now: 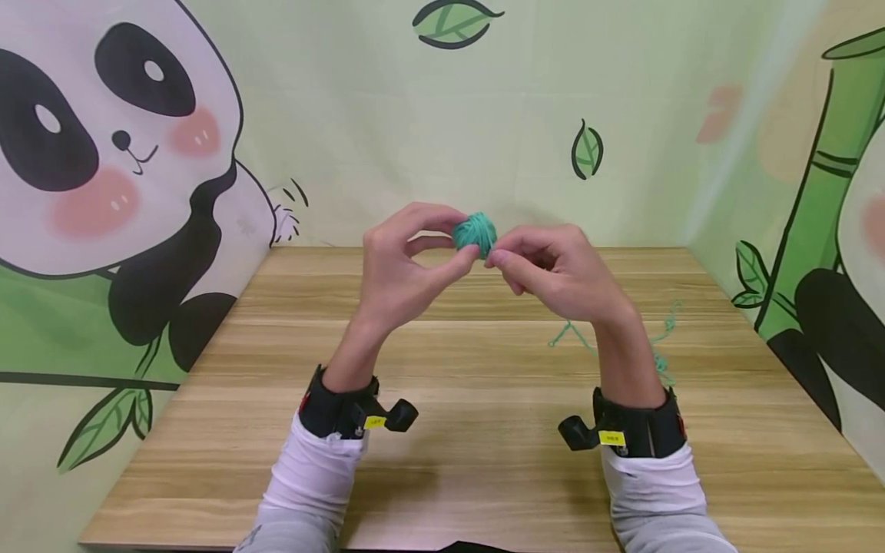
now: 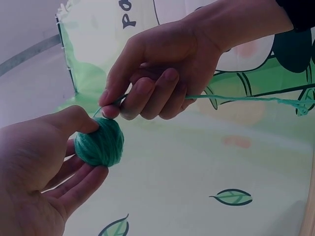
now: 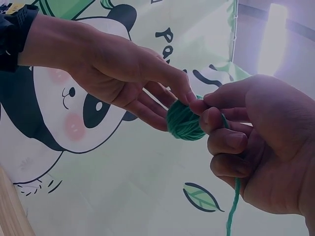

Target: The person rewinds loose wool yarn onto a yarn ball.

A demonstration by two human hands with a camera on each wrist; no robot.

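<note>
A small ball of teal yarn [image 1: 475,234] is held up above the table's far part. My left hand [image 1: 408,265] grips it between thumb and fingers, as the left wrist view also shows on the wound yarn ball [image 2: 101,142]. Close by on the right, my right hand [image 1: 563,273] pinches the yarn strand between thumb and forefinger, right beside the ball. The strand [image 2: 236,98] runs through the curled fingers of that hand and out past its far side. In the right wrist view the strand [image 3: 235,206] hangs down below the fingers.
Loose, tangled yarn [image 1: 662,365] lies on the wooden table [image 1: 484,430] behind and beside the right forearm, with a short end [image 1: 568,332] to its left. A cloth backdrop [image 1: 518,92] printed with pandas, leaves and bamboo rises behind the table and along its sides.
</note>
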